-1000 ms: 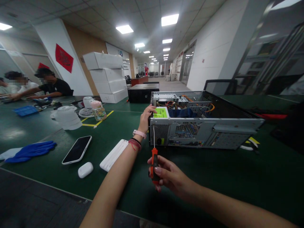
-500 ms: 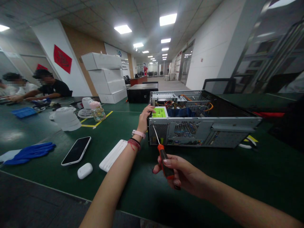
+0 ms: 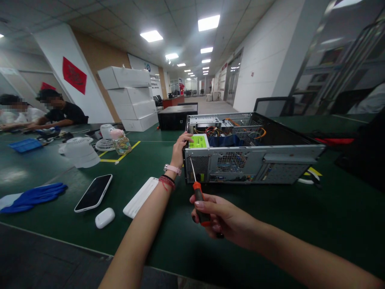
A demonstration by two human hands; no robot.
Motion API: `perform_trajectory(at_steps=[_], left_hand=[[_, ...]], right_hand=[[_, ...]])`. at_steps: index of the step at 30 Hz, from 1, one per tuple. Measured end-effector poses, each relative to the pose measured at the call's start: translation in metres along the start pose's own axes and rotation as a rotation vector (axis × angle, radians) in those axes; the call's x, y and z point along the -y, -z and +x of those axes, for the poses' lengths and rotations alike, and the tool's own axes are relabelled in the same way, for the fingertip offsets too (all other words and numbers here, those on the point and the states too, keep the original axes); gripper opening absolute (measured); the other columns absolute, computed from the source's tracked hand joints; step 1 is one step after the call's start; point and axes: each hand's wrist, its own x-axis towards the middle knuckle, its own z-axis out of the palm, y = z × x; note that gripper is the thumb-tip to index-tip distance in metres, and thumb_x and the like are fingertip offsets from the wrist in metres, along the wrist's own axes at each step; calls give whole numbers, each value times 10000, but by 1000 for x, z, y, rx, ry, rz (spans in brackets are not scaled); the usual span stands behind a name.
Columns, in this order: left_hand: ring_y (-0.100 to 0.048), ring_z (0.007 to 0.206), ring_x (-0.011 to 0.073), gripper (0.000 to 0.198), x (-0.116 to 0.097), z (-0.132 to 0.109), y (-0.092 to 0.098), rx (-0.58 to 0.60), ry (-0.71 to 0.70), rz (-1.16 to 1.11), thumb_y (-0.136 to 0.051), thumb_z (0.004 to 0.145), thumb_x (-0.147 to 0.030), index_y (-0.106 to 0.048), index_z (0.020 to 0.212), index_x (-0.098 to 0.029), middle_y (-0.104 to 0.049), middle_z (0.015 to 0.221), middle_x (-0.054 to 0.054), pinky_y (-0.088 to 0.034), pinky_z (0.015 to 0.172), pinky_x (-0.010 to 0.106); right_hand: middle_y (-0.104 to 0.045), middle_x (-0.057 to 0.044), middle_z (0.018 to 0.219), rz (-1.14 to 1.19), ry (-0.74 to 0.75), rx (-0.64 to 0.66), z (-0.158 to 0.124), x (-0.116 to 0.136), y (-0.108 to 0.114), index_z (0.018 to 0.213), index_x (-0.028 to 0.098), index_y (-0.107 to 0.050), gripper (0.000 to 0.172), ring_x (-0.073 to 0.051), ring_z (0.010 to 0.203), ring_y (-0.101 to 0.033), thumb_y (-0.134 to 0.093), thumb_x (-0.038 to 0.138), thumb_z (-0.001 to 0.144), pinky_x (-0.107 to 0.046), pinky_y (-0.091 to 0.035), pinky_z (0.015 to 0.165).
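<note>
An opened desktop computer case (image 3: 255, 157) lies on its side, its vented rear panel facing me. Around its left edge, beside the power supply with a bright green label (image 3: 199, 141), my left hand (image 3: 179, 147) is closed, fingers on the top corner. My right hand (image 3: 221, 212) grips a screwdriver (image 3: 201, 198) by its black and orange handle. The shaft points up and away, its tip at the rear panel's upper left corner, near a screw spot. Whether the tip sits in a screw head is too small to tell. Wires and a dark blue bundle show inside the case.
On the green table (image 3: 168, 245) lie a white-edged phone (image 3: 94, 192), a white earbud case (image 3: 105, 218), a white slab-like device (image 3: 140, 198) and blue gloves (image 3: 36, 196). Behind stand white boxes (image 3: 132, 96) and a black case (image 3: 177, 119). Other people sit at far left.
The whole view has shifted slightly, so things appear a little further left. My right hand's grip on the screwdriver handle looks slightly turned; the tip stays at the same corner. My left hand stays on the case.
</note>
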Motion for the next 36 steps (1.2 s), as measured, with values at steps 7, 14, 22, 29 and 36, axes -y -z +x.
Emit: perform_trajectory(at_steps=[7, 14, 22, 29, 36], left_hand=[[-483, 1214, 205, 314, 2, 0, 1, 8, -6, 20, -303, 840, -265, -584, 727, -183, -643, 1070, 57, -288, 1093, 366], [-490, 1204, 210, 289, 2, 0, 2, 9, -11, 14, -318, 819, -245, -584, 720, -187, -646, 1071, 53, -300, 1089, 378], [-490, 1206, 213, 319, 1, 0, 2, 20, -8, 30, -298, 844, -280, -583, 732, -189, -643, 1065, 49, -291, 1091, 379], [-477, 1218, 213, 310, 5, 1, 2, 21, -12, 18, -305, 843, -265, -588, 739, -192, -639, 1079, 48, -305, 1079, 370], [-489, 1203, 209, 324, 3, 0, 3, 22, -22, 43, -294, 854, -288, -581, 738, -192, -639, 1070, 51, -306, 1079, 382]], right_hand=[[-562, 42, 680, 12, -13, -4, -1, -1, 0, 882, 174, -525, 341, -2, 412, -322, -723, 366, 682, -163, -202, 390], [-580, 5, 803, 109, 47, 149, -2, -2, 8, 1013, 159, -579, 349, -20, 466, -412, -661, 246, 685, -169, -337, 415], [-551, 15, 760, 83, 62, 195, 2, -5, 10, 1002, 143, -589, 319, -6, 443, -388, -662, 273, 721, -157, -386, 421], [-406, 93, 541, 20, 92, 199, 7, -8, 13, 959, 156, -575, 287, -27, 402, -366, -682, 296, 733, -154, -375, 384], [-519, 50, 657, -13, 51, 163, 8, -9, 13, 904, 141, -576, 272, -24, 438, -460, -695, 304, 721, -144, -402, 390]])
